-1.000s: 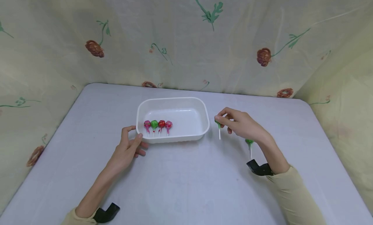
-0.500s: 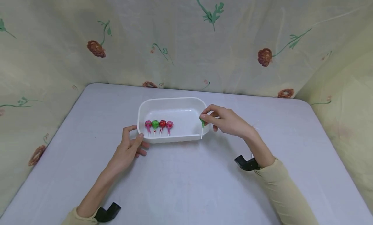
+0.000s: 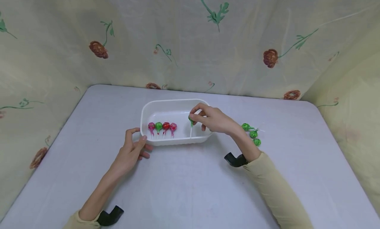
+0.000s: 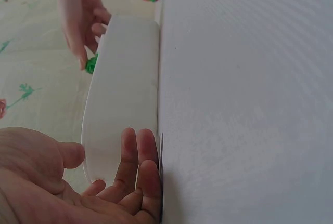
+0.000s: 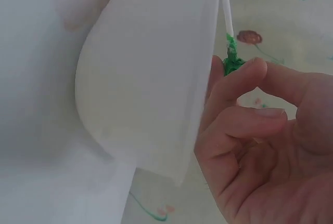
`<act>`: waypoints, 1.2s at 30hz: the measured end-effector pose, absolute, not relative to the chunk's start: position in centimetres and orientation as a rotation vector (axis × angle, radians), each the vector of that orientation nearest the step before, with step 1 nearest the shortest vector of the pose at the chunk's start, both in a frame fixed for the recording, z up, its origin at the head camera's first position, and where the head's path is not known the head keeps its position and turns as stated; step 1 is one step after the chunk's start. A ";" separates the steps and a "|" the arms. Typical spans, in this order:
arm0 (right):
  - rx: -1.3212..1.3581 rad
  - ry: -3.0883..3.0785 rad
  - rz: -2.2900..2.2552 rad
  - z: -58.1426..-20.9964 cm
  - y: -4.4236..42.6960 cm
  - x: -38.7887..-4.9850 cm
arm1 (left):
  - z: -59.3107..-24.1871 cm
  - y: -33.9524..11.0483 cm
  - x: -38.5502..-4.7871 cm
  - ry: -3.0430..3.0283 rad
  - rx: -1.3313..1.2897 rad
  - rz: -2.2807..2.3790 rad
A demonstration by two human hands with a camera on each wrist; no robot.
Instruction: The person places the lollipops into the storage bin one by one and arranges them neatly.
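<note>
A white plastic tray (image 3: 170, 143) stands on the table. Inside it, along the near side, lie a pink lollipop (image 3: 151, 126), a green lollipop (image 3: 158, 126), a red lollipop (image 3: 166, 126) and another pink lollipop (image 3: 173, 126) in a row, sticks toward the near wall. My left hand (image 3: 127, 154) holds the tray's near left corner, thumb at the rim and fingers by the outer wall. Between thumb and fingertip, my right hand (image 3: 215, 120) pinches the head of a green lollipop (image 3: 191, 122) over the tray's right part, its stick hanging down.
Right of the tray, partly behind my right forearm, several green lollipops (image 3: 253, 134) lie on the white table (image 3: 178, 182). Flowered cloth (image 3: 237, 57) hangs behind and beside the table. A black wrist piece (image 3: 236, 160) sits at my right wrist, another (image 3: 110, 216) at my left.
My right hand has carried the green lollipop leftward, from right of the tray to over its inside. More green lollipops on the table have come into sight. My left hand stays at the corner.
</note>
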State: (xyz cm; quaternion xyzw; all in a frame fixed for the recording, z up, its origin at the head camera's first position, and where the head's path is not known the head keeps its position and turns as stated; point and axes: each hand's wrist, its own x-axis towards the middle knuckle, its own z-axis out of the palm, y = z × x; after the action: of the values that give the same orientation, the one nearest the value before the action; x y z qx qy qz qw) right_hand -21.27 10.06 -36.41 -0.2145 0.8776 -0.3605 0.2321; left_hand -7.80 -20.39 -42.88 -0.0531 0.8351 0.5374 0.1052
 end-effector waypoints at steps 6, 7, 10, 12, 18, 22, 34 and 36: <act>-0.586 2.384 -0.968 -36.9 8.4 -21.8 | -43.1 -20.3 -7.8 2.460 -0.168 1.582; -0.589 2.389 -0.951 -37.0 8.2 -22.0 | -43.1 -20.3 -7.8 2.459 -0.170 1.583; -0.595 2.422 -0.891 -37.5 7.6 -22.4 | -43.0 -20.3 -7.8 2.461 -0.168 1.584; -0.598 2.451 -0.854 -37.8 7.2 -22.7 | -42.9 -20.3 -7.8 2.462 -0.166 1.586; -0.592 2.498 -0.735 -38.3 5.9 -23.1 | -42.8 -20.5 -8.0 2.465 -0.174 1.580; -0.576 2.475 -0.661 -38.7 5.2 -23.0 | -42.8 -20.5 -7.9 2.464 -0.163 1.580; -0.625 2.446 -0.656 -39.9 5.1 -23.0 | -42.9 -20.4 -7.9 2.477 -0.161 1.574; -0.616 2.440 -0.669 -39.9 5.1 -22.9 | -42.9 -20.4 -7.9 2.478 -0.161 1.573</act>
State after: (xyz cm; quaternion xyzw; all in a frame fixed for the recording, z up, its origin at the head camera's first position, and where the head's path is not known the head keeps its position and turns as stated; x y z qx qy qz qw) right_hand -22.93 5.09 -39.95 -0.2279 0.9035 -0.2477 0.2654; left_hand -7.94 -20.43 -42.90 -0.0545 0.8388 0.5322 0.1009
